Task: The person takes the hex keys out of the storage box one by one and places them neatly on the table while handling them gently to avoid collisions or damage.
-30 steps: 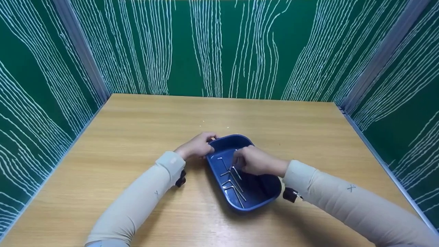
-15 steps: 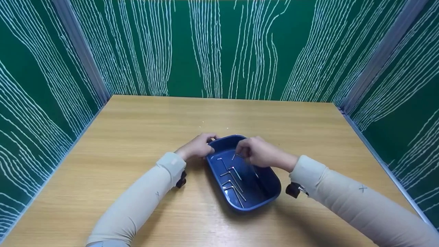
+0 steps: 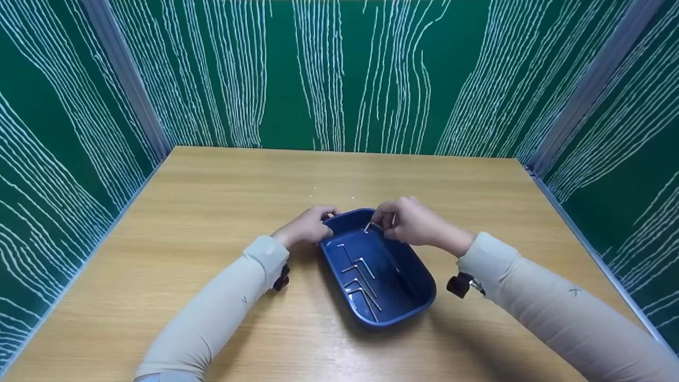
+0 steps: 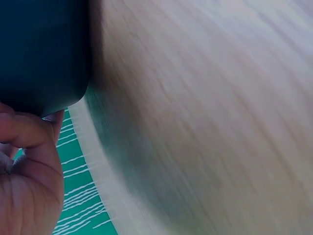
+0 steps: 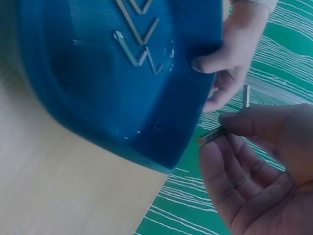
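Observation:
A blue tray stands at an angle on the table. My left hand grips its far left corner, thumb inside the rim and fingers outside; the left wrist view shows fingers against the tray's outer wall. Between the thumb and fingers of my right hand is a small L-shaped hex key, held over the tray's far right rim. Several more hex keys lie inside, lined up along the left side with their short arms pointing left. Part of the pinched key is hidden by the fingers.
The wooden table runs back to green walls with white wavy lines. Tiny pale specks lie on the tabletop behind the tray. Grey posts stand at both back corners.
My right hand has risen from inside the tray and moved back and right to its far rim, bringing the hex key along. The left hand stays on the tray's corner.

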A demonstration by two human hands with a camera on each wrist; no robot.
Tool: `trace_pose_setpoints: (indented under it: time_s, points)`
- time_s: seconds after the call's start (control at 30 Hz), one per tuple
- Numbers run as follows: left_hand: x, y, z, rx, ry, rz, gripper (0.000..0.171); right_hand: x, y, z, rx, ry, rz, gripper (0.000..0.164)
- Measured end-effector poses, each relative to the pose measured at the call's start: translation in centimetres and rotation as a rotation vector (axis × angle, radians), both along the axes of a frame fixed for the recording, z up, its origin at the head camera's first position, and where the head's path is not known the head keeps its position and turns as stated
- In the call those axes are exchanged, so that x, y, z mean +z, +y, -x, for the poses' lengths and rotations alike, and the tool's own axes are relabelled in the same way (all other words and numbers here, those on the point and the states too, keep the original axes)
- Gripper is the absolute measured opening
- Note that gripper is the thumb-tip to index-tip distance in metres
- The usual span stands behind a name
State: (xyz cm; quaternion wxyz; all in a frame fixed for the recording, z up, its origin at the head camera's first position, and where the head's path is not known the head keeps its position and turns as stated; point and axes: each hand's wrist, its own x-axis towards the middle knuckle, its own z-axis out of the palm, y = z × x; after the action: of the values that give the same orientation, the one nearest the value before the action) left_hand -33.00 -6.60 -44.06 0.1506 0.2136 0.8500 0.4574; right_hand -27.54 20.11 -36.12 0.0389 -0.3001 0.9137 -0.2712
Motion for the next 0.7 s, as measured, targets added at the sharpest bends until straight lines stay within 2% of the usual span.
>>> trace_pose_setpoints:
  time_s: [0.2,0.7]
  points:
    - [0.1,0.0,-0.1,0.004,-0.002,0.008,0.043,0.7,0.7,0.5,-0.019,0.031,0.041,0.029]
    - [0.0,0.1,0.1,0.012,0.031,0.032,0.045,2.1,3.3,1.7,-0.166,-0.012,0.087,0.028]
